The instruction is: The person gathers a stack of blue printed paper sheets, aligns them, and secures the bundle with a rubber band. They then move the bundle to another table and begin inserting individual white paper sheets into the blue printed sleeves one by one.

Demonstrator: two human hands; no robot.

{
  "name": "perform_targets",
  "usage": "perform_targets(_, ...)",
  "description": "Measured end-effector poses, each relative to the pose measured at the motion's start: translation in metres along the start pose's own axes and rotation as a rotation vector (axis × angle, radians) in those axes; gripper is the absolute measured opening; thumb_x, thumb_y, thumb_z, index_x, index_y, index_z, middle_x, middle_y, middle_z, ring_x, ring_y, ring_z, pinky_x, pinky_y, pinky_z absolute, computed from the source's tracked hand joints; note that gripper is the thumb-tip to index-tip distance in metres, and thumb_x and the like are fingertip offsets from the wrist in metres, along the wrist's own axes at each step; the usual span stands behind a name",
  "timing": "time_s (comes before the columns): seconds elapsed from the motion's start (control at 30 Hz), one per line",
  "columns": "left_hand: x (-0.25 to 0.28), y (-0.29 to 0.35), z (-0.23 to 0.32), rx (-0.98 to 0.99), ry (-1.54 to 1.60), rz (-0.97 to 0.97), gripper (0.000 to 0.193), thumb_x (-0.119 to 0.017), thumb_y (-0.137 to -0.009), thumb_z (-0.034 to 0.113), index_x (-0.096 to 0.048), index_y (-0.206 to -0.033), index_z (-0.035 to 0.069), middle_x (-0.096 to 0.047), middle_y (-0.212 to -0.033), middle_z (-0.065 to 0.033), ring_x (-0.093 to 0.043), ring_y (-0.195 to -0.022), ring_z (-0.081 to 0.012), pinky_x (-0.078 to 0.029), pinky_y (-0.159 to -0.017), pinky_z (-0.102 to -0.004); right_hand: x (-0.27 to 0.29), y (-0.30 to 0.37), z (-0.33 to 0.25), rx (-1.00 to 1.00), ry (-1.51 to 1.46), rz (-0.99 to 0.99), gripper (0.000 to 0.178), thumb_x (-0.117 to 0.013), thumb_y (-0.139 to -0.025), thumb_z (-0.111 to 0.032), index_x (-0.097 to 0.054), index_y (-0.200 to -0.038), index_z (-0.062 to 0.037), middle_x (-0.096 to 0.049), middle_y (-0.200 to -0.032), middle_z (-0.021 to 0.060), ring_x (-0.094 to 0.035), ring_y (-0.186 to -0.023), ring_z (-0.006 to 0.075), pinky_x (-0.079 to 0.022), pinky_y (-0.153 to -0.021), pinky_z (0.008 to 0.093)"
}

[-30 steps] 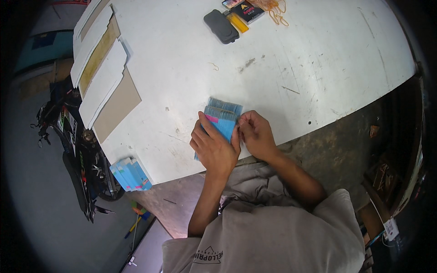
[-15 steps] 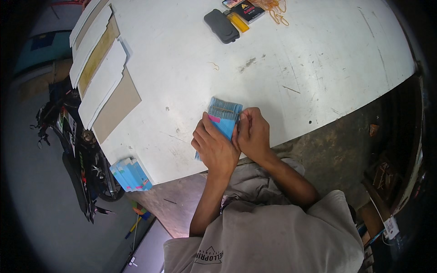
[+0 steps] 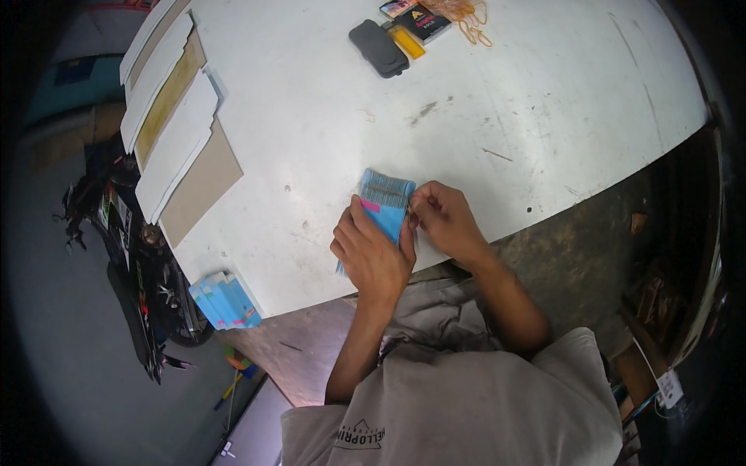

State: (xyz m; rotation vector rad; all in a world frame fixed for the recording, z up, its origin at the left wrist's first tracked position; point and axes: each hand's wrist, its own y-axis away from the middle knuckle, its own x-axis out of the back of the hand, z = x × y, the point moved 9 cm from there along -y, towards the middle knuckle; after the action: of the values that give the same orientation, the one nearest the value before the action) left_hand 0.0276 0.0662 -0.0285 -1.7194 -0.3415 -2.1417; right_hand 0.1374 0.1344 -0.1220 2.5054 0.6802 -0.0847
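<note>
A thick bundle of blue paper slips (image 3: pixel 381 219) with a pink patch stands over the white table near its front edge, its layered ends fanned at the far side. My left hand (image 3: pixel 371 252) is wrapped round the bundle from the left, fingers across its face and thumb along the right edge. Beside that right edge, my right hand (image 3: pixel 444 220) is closed in a pinch. Whatever lies between its fingertips is too small to make out. At the table's front left corner sits another group of blue slip bundles (image 3: pixel 225 301).
White and grey-brown card sheets (image 3: pixel 183 147) overlap along the table's left edge. At the back lie a dark grey case (image 3: pixel 378 48), a yellow lighter (image 3: pixel 406 42), a black box (image 3: pixel 423 22) and tangled orange rubber bands (image 3: pixel 466 17). A motorbike (image 3: pixel 124 241) stands left of the table.
My right hand has drawn slightly right and toward me, away from the bundle's edge, still pinched. The left hand keeps its grip on the bundle.
</note>
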Motion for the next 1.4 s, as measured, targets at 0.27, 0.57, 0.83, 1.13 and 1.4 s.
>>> perform_targets(0.27,-0.004,0.001,-0.001,0.017,-0.003,-0.009,0.084,-0.072,-0.092,0.035,-0.034,-0.15,-0.012,-0.05,-0.132,-0.0309,-0.051,-0.117,-0.0456,-0.039,-0.097,-0.0556,0.009,0.013,-0.023,0.114,0.203,0.14,0.023,-0.069,-0.088,-0.013,-0.065,-0.101,0.0056,-0.074,-0.088,0.0155,-0.073,-0.079,0.0209,-0.057,-0.071,0.0331)
perform_targets(0.57,-0.004,0.002,-0.005,0.036,0.039,-0.08,0.096,-0.071,-0.088,0.039,-0.027,-0.154,-0.014,-0.044,-0.139,-0.0335,-0.047,-0.122,-0.0455,-0.036,-0.101,-0.0574,0.0,0.005,-0.031,0.147,0.311,0.059,0.021,-0.069,-0.081,-0.008,-0.062,-0.095,0.0053,-0.072,-0.078,0.0196,-0.074,-0.071,0.0287,-0.057,-0.065,0.0373)
perform_targets(0.83,-0.003,0.003,-0.003,-0.001,-0.005,-0.021,0.092,-0.071,-0.091,0.042,-0.031,-0.152,-0.014,-0.048,-0.136,-0.031,-0.05,-0.119,-0.0441,-0.039,-0.099,-0.0551,0.003,0.004,-0.009,0.134,0.162,0.048,0.019,-0.07,-0.082,-0.007,-0.066,-0.094,0.0064,-0.072,-0.081,0.019,-0.072,-0.072,0.0248,-0.056,-0.067,0.0355)
perform_targets(1.13,-0.005,0.003,-0.004,-0.008,-0.011,-0.005,0.09,-0.07,-0.092,0.043,-0.033,-0.152,-0.013,-0.05,-0.135,-0.0299,-0.051,-0.117,-0.0444,-0.039,-0.097,-0.0555,0.0,0.005,0.004,0.06,-0.19,-0.101,0.028,-0.071,-0.088,-0.01,-0.068,-0.111,0.0052,-0.074,-0.091,0.0106,-0.069,-0.076,0.0158,-0.056,-0.071,0.0308)
perform_targets(1.4,-0.003,0.005,-0.004,0.012,0.028,-0.023,0.101,-0.071,-0.089,0.048,-0.026,-0.155,-0.014,-0.045,-0.139,-0.0325,-0.049,-0.121,-0.0455,-0.038,-0.098,-0.0579,0.008,0.006,-0.019,0.132,0.225,0.009,0.032,-0.074,-0.081,-0.013,-0.064,-0.105,0.0064,-0.075,-0.084,0.0171,-0.074,-0.072,0.0245,-0.057,-0.067,0.0352)
